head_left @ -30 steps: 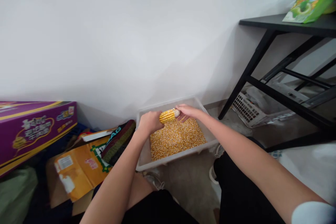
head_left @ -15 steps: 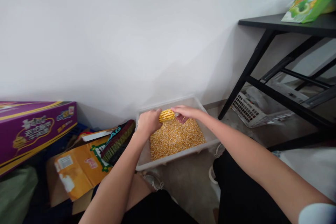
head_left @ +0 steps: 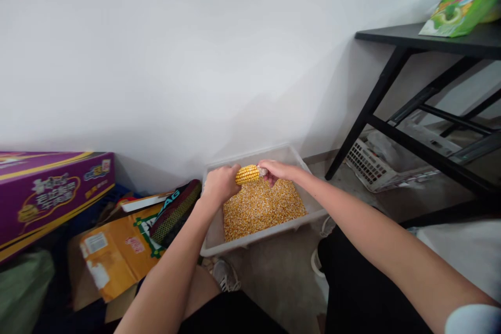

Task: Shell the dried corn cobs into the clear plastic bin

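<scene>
An ear of corn (head_left: 247, 175) with yellow kernels lies crosswise between my hands, above a white plastic bin (head_left: 219, 244). My left hand (head_left: 221, 183) is wrapped round its left end. At the other end, where bare pale cob shows, the fingers of my right hand (head_left: 274, 171) are closed on it; some fingertips are hidden behind the cob. Loose corn kernels (head_left: 262, 211) cover the bottom of the bin in a thick layer.
To the left are a purple carton (head_left: 55, 193), a flattened orange carton (head_left: 117, 255) and a dark mesh bag (head_left: 178, 214). On the right stands a black table (head_left: 391, 34) bearing a green carton (head_left: 457, 2), with a white basket (head_left: 368, 164) beneath. A white wall rises behind.
My right hand has shifted slightly right along the ear, and more of the pale cob end shows. My left hand keeps its grip in nearly the same place.
</scene>
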Tool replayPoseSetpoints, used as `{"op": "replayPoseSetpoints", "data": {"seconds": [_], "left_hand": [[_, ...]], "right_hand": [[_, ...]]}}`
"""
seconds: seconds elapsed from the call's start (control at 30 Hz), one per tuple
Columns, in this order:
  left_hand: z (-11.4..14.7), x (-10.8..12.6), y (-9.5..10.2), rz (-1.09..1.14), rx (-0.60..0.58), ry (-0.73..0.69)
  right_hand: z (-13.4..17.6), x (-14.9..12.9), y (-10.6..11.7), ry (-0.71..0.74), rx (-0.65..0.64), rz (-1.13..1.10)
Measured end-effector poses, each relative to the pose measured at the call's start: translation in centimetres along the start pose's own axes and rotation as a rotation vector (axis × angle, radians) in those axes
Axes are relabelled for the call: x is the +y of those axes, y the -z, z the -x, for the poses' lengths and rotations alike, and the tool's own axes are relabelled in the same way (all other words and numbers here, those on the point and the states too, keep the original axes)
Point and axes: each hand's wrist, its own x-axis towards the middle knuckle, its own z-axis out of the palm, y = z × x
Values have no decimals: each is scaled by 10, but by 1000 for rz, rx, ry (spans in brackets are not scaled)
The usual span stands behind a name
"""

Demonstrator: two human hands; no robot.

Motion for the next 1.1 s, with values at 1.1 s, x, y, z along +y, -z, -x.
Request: {"op": "replayPoseSetpoints", "data": {"seconds": [1.1], "left_hand": [[-11, -10, -27, 189, -207, -56]], "right_hand": [[1, 4, 5, -157, -120, 55]]}}
